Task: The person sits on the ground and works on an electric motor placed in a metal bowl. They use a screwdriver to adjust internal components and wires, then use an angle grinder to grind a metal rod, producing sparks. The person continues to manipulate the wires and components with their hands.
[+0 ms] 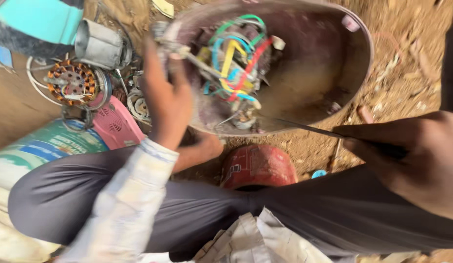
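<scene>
Housing, a round dusty shell with coloured wires inside, lies tilted on dirt before the knees. Left hand grips its near rim, fingers closed. Right hand holds a thin metal tool, tip touching the shell's lower edge. Copper stator lies left.

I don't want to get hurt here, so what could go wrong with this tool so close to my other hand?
The thin metal tool in the right hand points toward the left hand gripping the round housing; a slip might jab it. The tip could also nick the coloured wires.
</scene>
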